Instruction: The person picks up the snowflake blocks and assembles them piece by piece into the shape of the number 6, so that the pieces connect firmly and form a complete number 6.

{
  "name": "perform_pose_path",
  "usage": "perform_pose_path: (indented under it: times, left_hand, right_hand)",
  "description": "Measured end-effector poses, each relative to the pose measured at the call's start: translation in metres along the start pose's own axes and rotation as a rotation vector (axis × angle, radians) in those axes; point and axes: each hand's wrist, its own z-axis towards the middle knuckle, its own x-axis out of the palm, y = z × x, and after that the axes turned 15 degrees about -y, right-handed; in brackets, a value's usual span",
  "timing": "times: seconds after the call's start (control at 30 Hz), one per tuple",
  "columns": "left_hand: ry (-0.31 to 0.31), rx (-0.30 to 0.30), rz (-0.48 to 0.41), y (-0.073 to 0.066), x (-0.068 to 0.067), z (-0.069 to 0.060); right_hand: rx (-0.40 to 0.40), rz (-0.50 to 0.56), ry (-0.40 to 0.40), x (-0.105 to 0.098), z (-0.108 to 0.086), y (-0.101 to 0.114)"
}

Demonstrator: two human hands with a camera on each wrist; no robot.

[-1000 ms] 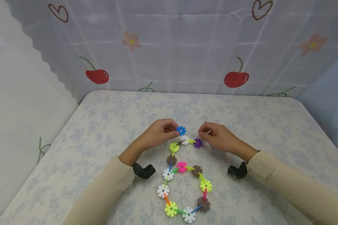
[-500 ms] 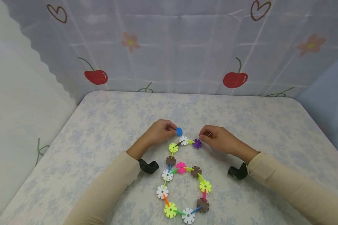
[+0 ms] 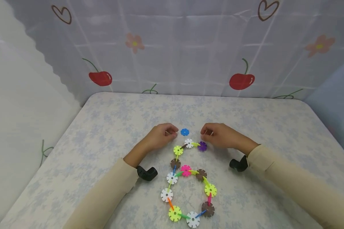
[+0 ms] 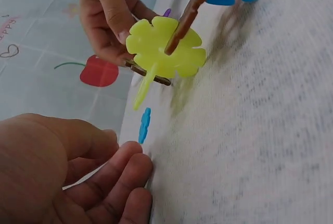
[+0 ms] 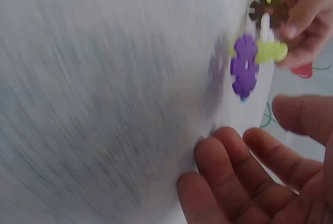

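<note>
A blue notched snowflake disc (image 3: 184, 132) lies flat on the table just past the fingertips of my left hand (image 3: 162, 136). It appears edge-on as a blue disc (image 4: 145, 125) in the left wrist view. My left hand holds nothing, its fingers loosely bent. Across from it, my right hand (image 3: 218, 135) hovers by the purple disc (image 3: 202, 146), touching nothing, with relaxed fingers (image 5: 216, 161) in the right wrist view. The purple disc ends a linked chain running through a white disc (image 3: 189, 143), a yellow disc (image 3: 178, 150) and a brown disc (image 3: 175, 163).
Below, the chain joins a closed ring of linked discs, including a pink disc (image 3: 186, 170) and a white disc (image 3: 193, 219). Black wrist cameras hang under both sleeves. A patterned curtain (image 3: 172, 47) stands behind the table's far edge.
My left hand has let go of the blue disc it was pinching and drawn slightly left. The disc now lies flat. My right hand has shifted a little away from me.
</note>
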Motion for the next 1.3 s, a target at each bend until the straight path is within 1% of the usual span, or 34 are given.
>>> perform_pose_path:
  times: [0.07, 0.13, 0.23, 0.3, 0.33, 0.4, 0.47, 0.53, 0.6, 0.67, 0.8, 0.93, 1.07, 1.13, 1.2, 1.3]
  left_hand:
    - [0.016, 0.028, 0.049, 0.002, -0.003, -0.005]
    - [0.037, 0.053, 0.087, 0.003, -0.005, -0.01]
    - [0.091, 0.083, 0.081, 0.002, -0.006, -0.017]
    - [0.133, 0.101, 0.055, -0.001, -0.003, -0.019]
    - [0.154, 0.115, 0.04, -0.003, -0.001, -0.019]
    - [0.183, 0.141, 0.033, -0.007, 0.004, -0.019]
    - [0.195, 0.169, 0.045, -0.012, 0.008, -0.018]
    - [0.19, 0.197, 0.074, -0.016, 0.012, -0.016]
    - [0.181, 0.219, 0.11, -0.019, 0.014, -0.014]
    - [0.176, 0.231, 0.127, -0.022, 0.016, -0.012]
    - [0.19, 0.217, 0.123, -0.023, 0.017, -0.01]
    - [0.197, 0.205, 0.128, -0.023, 0.015, -0.01]
    - [0.182, 0.189, 0.152, -0.02, 0.013, -0.01]
    - [0.162, 0.18, 0.155, -0.019, 0.012, -0.01]
    - [0.14, 0.169, 0.15, -0.017, 0.012, -0.01]
    - [0.116, 0.135, 0.125, -0.015, 0.011, -0.008]
  right_hand:
    - [-0.005, -0.02, 0.078, -0.004, 0.011, -0.001]
    - [-0.032, -0.04, 0.157, -0.008, 0.023, 0.0]
    - [-0.086, -0.069, 0.237, -0.013, 0.041, 0.003]
    - [-0.125, -0.08, 0.261, -0.014, 0.053, 0.007]
    - [-0.131, -0.083, 0.269, -0.013, 0.057, 0.008]
    - [-0.155, -0.094, 0.282, -0.01, 0.065, 0.012]
    - [-0.178, -0.106, 0.293, -0.005, 0.07, 0.016]
    - [-0.209, -0.122, 0.303, 0.0, 0.074, 0.019]
    - [-0.244, -0.141, 0.303, 0.005, 0.076, 0.023]
    - [-0.276, -0.155, 0.292, 0.007, 0.077, 0.026]
    - [-0.296, -0.18, 0.276, 0.01, 0.076, 0.03]
    - [-0.275, -0.199, 0.296, 0.008, 0.073, 0.031]
    - [-0.214, -0.184, 0.299, 0.003, 0.067, 0.024]
    - [-0.186, -0.161, 0.272, 0.0, 0.063, 0.018]
    - [-0.169, -0.129, 0.225, -0.003, 0.057, 0.011]
    - [-0.172, -0.074, 0.141, -0.006, 0.046, 0.001]
